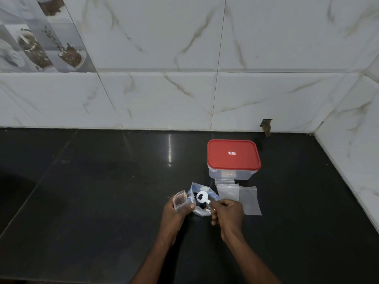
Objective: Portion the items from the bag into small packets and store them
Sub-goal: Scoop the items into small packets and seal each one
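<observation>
Right now your left hand pinches a small clear zip packet between thumb and fingers, holding its mouth open and tilted toward the middle. Your right hand is closed around the handle of a white plastic scoop, whose round bowl carries a few dark pieces and hovers just above the open bag. That bag, clear with blue print, sits on the dark tabletop between your two hands, its top spread open, with more dark pieces visible inside. What the pieces are cannot be told from this view.

Just right of the bag, a few empty clear packets lie flat on the tabletop, overlapping one another; the farthest of them touches the front wall of a clear rectangular container. The container stands behind the bag and slightly to the right, near the back wall, with its red lid pressed on. A small white label sits in the middle of the lid. The wall behind is white marbled tile, and it turns a corner at the right side of the tabletop.
</observation>
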